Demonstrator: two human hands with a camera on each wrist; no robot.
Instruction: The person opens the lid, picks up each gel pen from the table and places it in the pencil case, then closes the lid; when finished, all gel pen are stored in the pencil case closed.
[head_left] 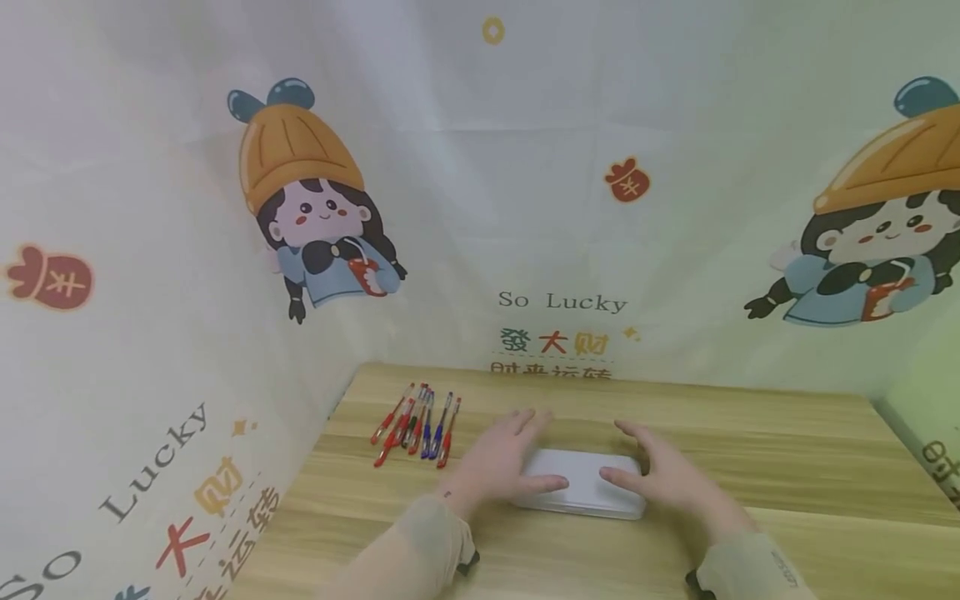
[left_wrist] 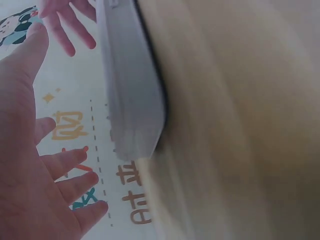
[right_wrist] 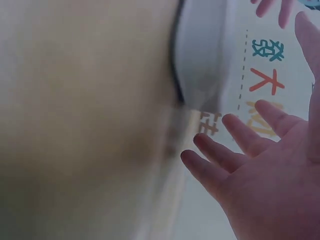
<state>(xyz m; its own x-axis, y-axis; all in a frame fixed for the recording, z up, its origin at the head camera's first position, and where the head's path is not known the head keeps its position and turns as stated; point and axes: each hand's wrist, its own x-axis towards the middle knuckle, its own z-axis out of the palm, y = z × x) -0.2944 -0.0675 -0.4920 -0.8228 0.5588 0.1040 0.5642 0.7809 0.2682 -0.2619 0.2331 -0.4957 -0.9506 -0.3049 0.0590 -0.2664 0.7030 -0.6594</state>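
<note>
A flat white case (head_left: 585, 483) with rounded corners, like a pencil case, lies on the wooden table. My left hand (head_left: 504, 463) is at its left end, fingers spread and thumb reaching over the top. At the opposite end my right hand (head_left: 667, 477) has its fingers extended and its thumb over the case. The left wrist view shows the left palm (left_wrist: 30, 165) facing up beside the case (left_wrist: 132, 75), with a gap between them. From the right wrist, the right palm (right_wrist: 270, 175) also appears apart from the case (right_wrist: 205, 55). Neither hand grips anything.
Several pens (head_left: 415, 437) with red, blue and black parts lie in a loose group left of the case. The wooden tabletop (head_left: 780, 467) extends right. A printed cloth (head_left: 450, 208) hangs behind the table and along its left side.
</note>
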